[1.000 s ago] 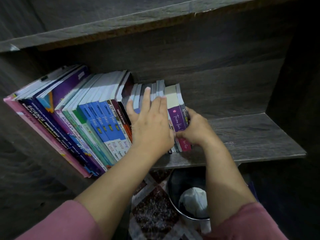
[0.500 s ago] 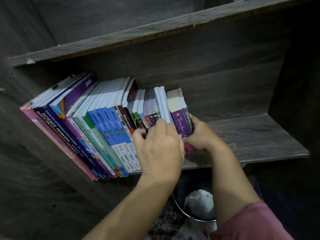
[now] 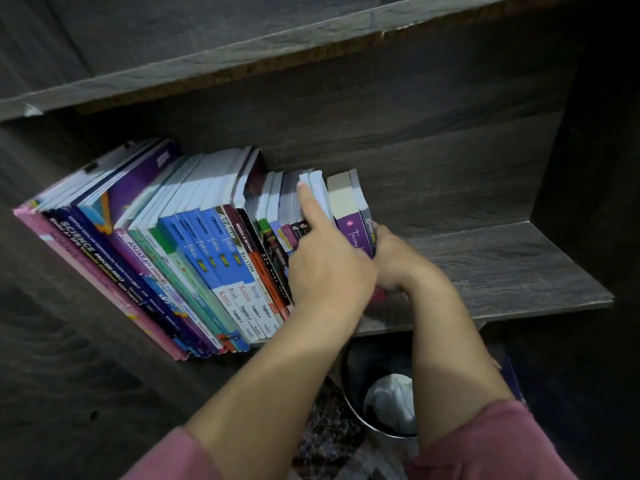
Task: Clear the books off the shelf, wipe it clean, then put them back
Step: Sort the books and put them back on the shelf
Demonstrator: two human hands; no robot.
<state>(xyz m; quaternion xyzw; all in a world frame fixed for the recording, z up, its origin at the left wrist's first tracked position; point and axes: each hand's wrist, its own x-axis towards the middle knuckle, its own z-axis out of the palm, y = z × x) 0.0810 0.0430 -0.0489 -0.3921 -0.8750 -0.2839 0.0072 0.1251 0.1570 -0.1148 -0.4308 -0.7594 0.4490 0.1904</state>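
While the row of books (image 3: 194, 237) stands packed at the left of the shelf (image 3: 502, 271), leaning leftward, both hands work its right end.

Left hand (image 3: 329, 271): forefinger (image 3: 308, 202) straight, slid into a gap among the small paperbacks (image 3: 287, 209), tip at their top edge. Its other fingers are hidden behind the knuckles, so I cannot tell whether they hold anything.

Right hand (image 3: 398, 261): wrapped on the end books (image 3: 349, 230), thumb at the spines, fingers gone round the outer cover.

Step in hand, as I read it: parting off a batch to lift out.

To do it well:
- Drive the forefinger deep, so the split is clean and no thin paperback is half taken.
- Squeeze the batch from both sides before lifting, or the middle ones will likely drop.
- Draw straight out towards the body. A bin (image 3: 349, 393) stands directly below the shelf edge.
- Expect the leaning row to slump right once its prop goes.
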